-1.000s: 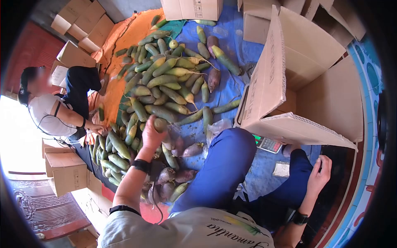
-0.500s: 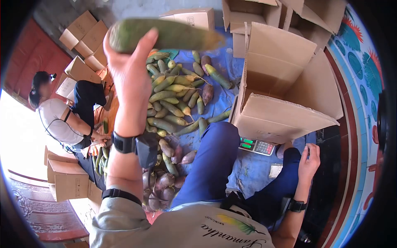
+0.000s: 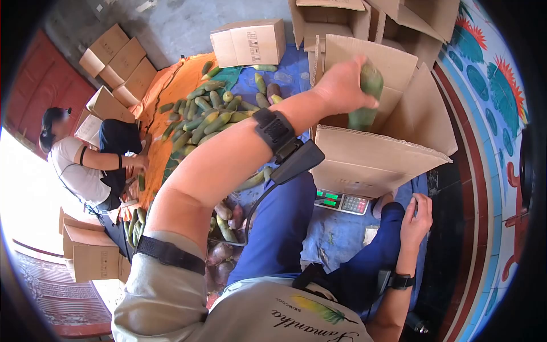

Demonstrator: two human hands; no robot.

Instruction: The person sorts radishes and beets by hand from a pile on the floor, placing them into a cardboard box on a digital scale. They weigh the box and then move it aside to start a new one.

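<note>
My left hand (image 3: 345,88) grips a large green radish (image 3: 372,84) by its side. The radish hangs nearly upright at the mouth of an open cardboard box (image 3: 379,149), partly below the front flap's edge. The box stands on a digital scale (image 3: 336,202) with lit green displays. My right hand (image 3: 417,219) rests by my bent knee, holding nothing, its fingers loosely curved. Left of the box lies a heap of green radishes (image 3: 199,117), partly covered by my left forearm. Several purple-red radishes (image 3: 221,253) lie near my thigh.
At the left, another person (image 3: 85,154) sits bent over green radishes (image 3: 135,225). Cardboard boxes are stacked behind that person (image 3: 122,60) and at the back right (image 3: 336,23). A closed box (image 3: 249,44) stands at the back. Blue and orange sheets cover the floor; a painted wall (image 3: 490,85) runs along the right.
My left hand has carried the green radish from the upper left, over the heap, to the box's opening on the right. My right hand stays by my knee. The view has shifted slightly.
</note>
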